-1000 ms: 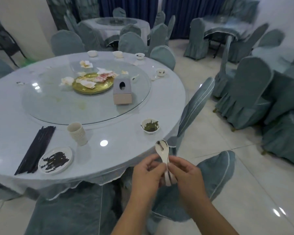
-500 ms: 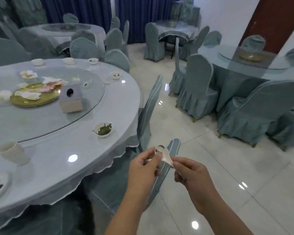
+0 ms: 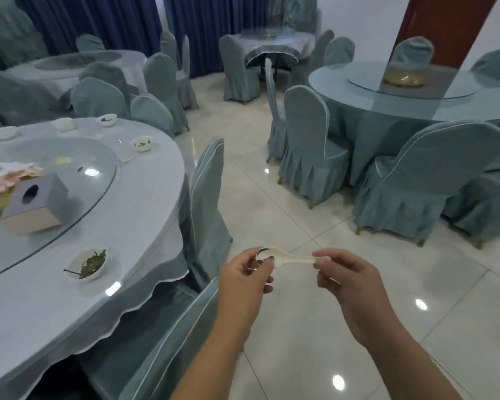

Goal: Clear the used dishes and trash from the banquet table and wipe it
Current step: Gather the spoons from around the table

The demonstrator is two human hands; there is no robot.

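While both hands pinch spoon (image 3: 286,258), left hand (image 3: 243,281), right hand (image 3: 347,280) off table edge (image 3: 168,272).

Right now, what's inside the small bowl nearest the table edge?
The small bowl holds dark green leafy scraps, one stem hanging over its rim. The scraps cover its bottom, so anything beneath them, liquid included, can't be seen.
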